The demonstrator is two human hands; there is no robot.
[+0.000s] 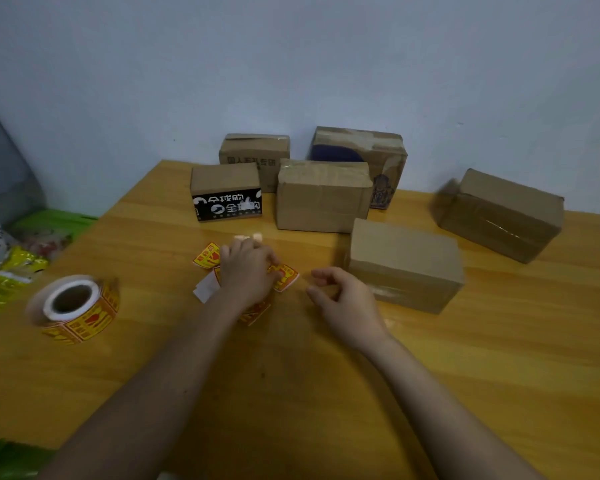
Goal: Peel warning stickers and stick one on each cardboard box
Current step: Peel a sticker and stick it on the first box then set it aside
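Note:
A strip of yellow-and-red warning stickers (286, 277) lies on the wooden table (291, 375), partly under my left hand (246, 268), which lies on top of it and pinches it near its right end. My right hand (343, 299) hovers just to the right with fingers loosely curled, holding nothing. Right beside that hand sits a plain cardboard box (406, 265). Several more boxes stand behind: one with a black printed band (226, 192), a taped one (323, 195), two at the wall (257, 150) (364, 150), and one far right (499, 214). No sticker shows on any box.
A roll of the same stickers (75, 308) lies at the table's left. Yellow and green packets (11, 271) are heaped off the left edge. A pale wall backs the table. Two small white bits (250, 237) lie beyond my left hand.

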